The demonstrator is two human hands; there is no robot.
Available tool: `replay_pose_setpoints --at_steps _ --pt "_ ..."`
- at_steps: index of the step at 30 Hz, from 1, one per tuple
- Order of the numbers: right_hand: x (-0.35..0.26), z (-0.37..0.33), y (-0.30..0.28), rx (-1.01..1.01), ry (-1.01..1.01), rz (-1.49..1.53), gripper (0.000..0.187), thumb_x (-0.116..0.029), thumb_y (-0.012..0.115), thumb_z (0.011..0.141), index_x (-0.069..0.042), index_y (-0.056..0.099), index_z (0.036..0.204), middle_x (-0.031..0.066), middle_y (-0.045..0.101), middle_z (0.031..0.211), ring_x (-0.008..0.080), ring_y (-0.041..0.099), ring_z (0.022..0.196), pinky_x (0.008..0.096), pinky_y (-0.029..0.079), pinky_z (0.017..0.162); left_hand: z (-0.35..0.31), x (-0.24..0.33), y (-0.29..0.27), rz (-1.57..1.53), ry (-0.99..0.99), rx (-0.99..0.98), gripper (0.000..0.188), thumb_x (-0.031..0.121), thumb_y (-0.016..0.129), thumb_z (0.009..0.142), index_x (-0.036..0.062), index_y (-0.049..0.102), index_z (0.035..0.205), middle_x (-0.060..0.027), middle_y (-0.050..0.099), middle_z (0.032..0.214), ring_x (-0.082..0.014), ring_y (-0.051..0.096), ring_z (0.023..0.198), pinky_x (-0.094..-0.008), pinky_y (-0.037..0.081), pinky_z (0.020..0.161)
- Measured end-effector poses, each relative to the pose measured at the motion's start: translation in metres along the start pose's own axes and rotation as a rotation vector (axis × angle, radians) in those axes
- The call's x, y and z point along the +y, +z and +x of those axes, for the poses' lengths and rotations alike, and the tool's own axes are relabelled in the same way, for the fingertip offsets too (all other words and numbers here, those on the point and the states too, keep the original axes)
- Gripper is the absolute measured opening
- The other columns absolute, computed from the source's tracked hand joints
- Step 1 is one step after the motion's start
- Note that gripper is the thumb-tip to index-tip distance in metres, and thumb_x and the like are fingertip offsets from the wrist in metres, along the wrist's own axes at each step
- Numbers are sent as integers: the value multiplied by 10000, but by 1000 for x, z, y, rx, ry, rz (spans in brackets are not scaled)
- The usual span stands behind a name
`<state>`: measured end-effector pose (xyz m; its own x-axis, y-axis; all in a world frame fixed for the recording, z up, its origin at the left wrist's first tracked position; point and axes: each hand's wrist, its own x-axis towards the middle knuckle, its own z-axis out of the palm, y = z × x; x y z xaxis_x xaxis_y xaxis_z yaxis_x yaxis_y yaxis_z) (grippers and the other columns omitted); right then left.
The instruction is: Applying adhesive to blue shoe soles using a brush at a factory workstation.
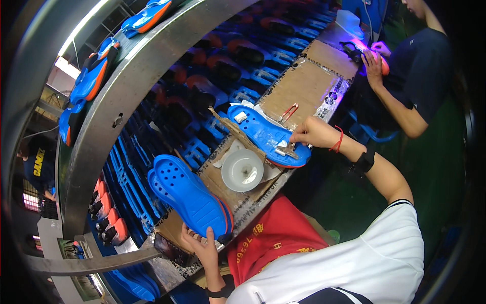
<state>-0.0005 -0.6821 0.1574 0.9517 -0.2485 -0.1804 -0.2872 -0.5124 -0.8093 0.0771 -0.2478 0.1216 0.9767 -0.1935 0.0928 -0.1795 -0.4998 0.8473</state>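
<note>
My left hand (203, 249) grips the heel end of a blue shoe sole (190, 195) with round holes at its toe and an orange and dark edge. That sole slants over the cardboard-covered bench. My right hand (318, 133) is closed in a pinch above the heel of a second blue sole (258, 126); whatever lies between its fingertips is too small to make out. White scraps and a small brownish piece (287, 150) rest in this second sole. Between the two soles stands a white bowl (242, 170) with a little pale stuff inside.
Red-handled tweezers (289, 112) lie on the cardboard (316, 63). Beyond the bench are racks with rows of shoes. A curved metal frame (116, 96) carries blue and orange shoes at left. A dark phone-like object (169, 249) lies near my left hand. A co-worker (415, 76) handles an orange shoe at right.
</note>
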Motion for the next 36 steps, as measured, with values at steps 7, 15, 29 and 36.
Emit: replay_pose_setpoints --at_steps 7,15,29,36 --pt "68 65 -7 427 -336 -596 162 -212 713 776 -116 734 905 130 578 928 317 591 903 390 494 748 0 9 0 -25 -21 -13 685 105 691 851 52 307 1415 -111 343 1276 -236 468 1118 -367 456 911" --pt "77 82 -32 282 -438 -600 156 -222 750 749 -93 683 807 131 604 928 296 573 933 386 476 759 0 -2 1 -27 -28 -11 695 106 690 856 61 292 1425 -114 340 1275 -248 465 1137 -374 451 924" --pt "-30 107 1 221 -429 -480 275 -260 659 854 3 638 933 191 619 913 389 610 855 457 480 768 3 -5 1 -39 -50 -13 727 75 677 832 41 263 1428 -150 324 1315 -275 448 1147 -406 422 946" --pt "-51 107 7 151 -414 -762 328 -334 618 875 -7 628 871 192 654 837 376 646 794 463 500 677 1 -9 1 -72 -71 9 748 89 695 823 28 260 1427 -145 329 1300 -261 466 1105 -382 440 926"
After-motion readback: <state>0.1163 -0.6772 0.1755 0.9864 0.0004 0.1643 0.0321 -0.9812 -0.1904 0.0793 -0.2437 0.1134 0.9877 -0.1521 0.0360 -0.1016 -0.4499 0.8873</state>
